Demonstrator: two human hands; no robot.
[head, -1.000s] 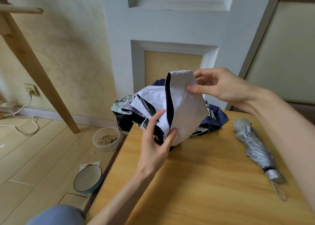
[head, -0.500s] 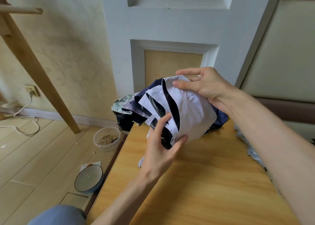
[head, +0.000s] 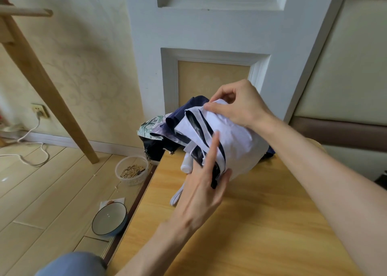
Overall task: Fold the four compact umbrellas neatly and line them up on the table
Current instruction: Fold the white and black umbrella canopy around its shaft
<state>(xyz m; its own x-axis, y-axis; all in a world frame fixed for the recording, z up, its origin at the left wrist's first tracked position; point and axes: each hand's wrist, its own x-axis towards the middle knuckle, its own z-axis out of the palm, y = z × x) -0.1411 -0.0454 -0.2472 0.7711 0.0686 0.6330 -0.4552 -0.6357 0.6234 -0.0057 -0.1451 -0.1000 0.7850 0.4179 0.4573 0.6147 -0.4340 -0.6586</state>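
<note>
A pale lilac umbrella (head: 234, 141) with a black lining stands half gathered over the far left part of the wooden table (head: 251, 223). My left hand (head: 201, 188) grips its lower folds, thumb on the right side and index finger laid straight up the cloth. My right hand (head: 238, 106) pinches the top panel of the cloth against the bundle. The umbrella's white handle end (head: 186, 167) pokes out by my left hand. Behind it lie a navy umbrella (head: 194, 104) and a floral one (head: 150, 127), both unfolded. My right forearm hides the table's right side.
On the floor left of the table stand a plastic tub of grain (head: 132, 171) and a blue-rimmed bowl (head: 110, 221). A slanted wooden leg (head: 48, 91) rises at the left. A white panelled door (head: 209, 35) is right behind the table. A cable (head: 31, 150) trails from a wall socket.
My right hand has folded the raised lilac panel down onto the bundle. The view has shifted, and my right arm now covers the folded silver umbrella seen earlier on the right.
</note>
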